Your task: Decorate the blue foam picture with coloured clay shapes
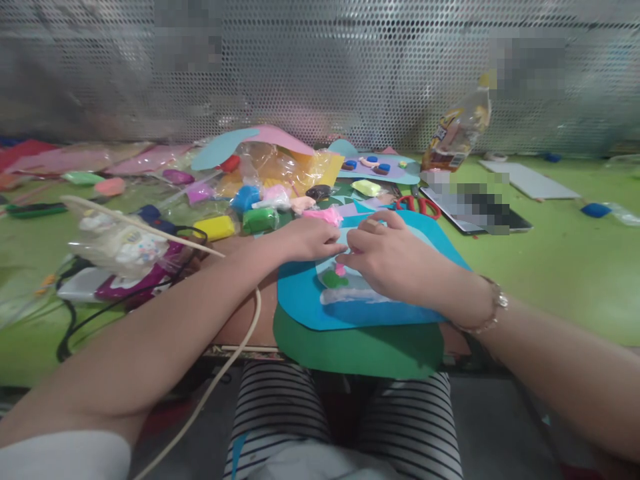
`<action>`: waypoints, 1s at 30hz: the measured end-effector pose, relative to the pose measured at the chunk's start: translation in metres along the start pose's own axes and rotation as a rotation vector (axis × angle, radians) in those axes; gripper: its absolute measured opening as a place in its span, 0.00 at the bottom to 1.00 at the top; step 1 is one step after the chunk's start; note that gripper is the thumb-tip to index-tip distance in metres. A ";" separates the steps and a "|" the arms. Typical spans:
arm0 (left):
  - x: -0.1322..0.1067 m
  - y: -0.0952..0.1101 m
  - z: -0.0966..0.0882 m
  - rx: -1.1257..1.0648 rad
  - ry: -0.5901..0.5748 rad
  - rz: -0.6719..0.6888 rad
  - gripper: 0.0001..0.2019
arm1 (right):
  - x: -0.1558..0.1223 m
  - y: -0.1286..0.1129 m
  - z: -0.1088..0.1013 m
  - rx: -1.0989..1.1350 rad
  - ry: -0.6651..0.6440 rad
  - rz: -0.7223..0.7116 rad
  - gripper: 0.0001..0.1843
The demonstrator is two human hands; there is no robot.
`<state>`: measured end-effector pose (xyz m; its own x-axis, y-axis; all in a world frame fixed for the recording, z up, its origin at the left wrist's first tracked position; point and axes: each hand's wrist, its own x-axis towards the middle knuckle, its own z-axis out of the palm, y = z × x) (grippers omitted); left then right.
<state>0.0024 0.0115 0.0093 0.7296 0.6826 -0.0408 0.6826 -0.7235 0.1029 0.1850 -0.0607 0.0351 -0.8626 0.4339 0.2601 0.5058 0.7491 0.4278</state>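
Both hands meet over a blue sheet (pixel 300 300), which lies on a green sheet (pixel 357 353) at the near edge of the table (pixel 560 253). The left hand (pixel 313 239) reaches in with its fingers mostly curled, the tips close to those of the right hand (pixel 390 257). The right hand's fingers are bent inward, nearly closed toward the thumb — whether either hand pinches anything, I cannot tell. Just below the right hand's fingertips, a small pink piece (pixel 341 269) stands by a green blob (pixel 335 279), with a whitish strip (pixel 345 296) nearer the person; all three are on the blue sheet. Beyond the left hand lie a bright pink lump (pixel 324 215), a green packet (pixel 260 220) and a yellow packet (pixel 217 228). Red-handled scissors (pixel 431 208) rest past the sheet's far edge — just beside a dark-screened tablet (pixel 465 207).
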 end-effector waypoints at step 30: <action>0.001 -0.002 0.001 0.001 -0.009 -0.005 0.15 | 0.000 0.001 0.001 0.031 -0.064 0.041 0.13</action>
<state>0.0016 0.0135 0.0079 0.7266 0.6852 -0.0503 0.6862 -0.7203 0.1015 0.1851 -0.0594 0.0350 -0.8403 0.4950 0.2209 0.5413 0.7444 0.3909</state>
